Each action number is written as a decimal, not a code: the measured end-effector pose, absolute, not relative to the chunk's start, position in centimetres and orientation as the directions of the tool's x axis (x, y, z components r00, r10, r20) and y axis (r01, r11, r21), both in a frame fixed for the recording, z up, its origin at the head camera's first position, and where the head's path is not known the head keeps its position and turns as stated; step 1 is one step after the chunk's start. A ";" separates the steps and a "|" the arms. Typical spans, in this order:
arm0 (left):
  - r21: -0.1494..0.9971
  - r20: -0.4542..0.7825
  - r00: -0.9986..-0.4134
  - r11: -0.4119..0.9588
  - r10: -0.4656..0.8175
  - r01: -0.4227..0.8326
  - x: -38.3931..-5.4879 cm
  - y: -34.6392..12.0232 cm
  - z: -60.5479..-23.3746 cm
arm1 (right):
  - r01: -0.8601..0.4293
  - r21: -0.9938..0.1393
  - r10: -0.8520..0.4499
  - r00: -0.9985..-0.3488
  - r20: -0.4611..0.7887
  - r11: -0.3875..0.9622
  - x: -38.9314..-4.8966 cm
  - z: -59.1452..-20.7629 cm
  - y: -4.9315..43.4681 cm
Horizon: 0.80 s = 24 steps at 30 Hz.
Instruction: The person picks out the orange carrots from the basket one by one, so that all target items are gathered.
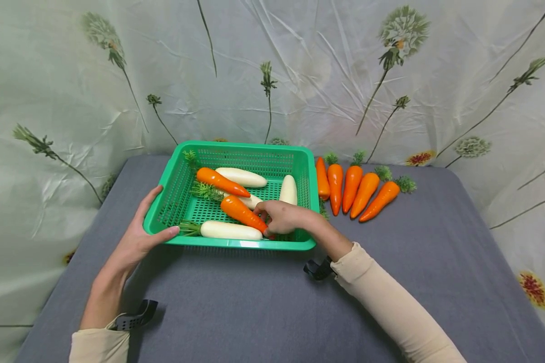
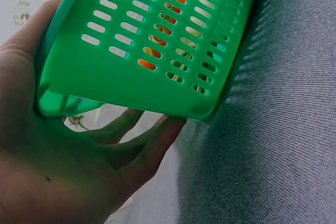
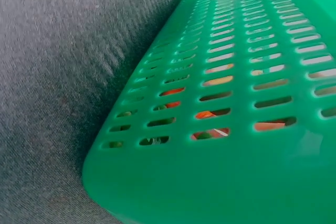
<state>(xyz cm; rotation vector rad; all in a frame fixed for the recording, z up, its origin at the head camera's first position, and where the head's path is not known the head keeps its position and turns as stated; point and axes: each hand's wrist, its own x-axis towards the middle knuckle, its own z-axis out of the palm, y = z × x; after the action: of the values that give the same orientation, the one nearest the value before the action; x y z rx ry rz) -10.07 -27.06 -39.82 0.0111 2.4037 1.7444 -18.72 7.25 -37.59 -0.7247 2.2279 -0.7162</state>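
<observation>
A green plastic basket with slotted walls stands on the cloth-covered table. My left hand grips its left end, thumb over the rim and fingers on the outside; the left wrist view shows the fingers near the lower corner of the wall. Inside the basket, my right hand pinches the tip of an orange carrot. Another carrot lies behind it. Around them are several white radishes, one along the front and one at the right. In the right wrist view the basket wall hides the hand's fingers.
Right of the basket, several orange carrots with green tops lie side by side, the outermost carrot slanting. Grey cloth covers the table. A flower-patterned curtain hangs behind it and along both sides.
</observation>
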 end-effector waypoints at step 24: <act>0.945 -0.136 -0.986 0.312 0.100 -0.099 -9.9 -26.9 -39.8 | -0.115 -0.830 -0.635 -0.703 -0.320 0.546 -18.3 -37.2 7.8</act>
<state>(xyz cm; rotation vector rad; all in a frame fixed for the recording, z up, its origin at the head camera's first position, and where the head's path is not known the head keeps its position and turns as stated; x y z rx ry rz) -9.88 -26.91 -39.78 0.0010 2.4028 1.7495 -18.34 7.79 -37.18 -0.6016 2.1718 -1.1052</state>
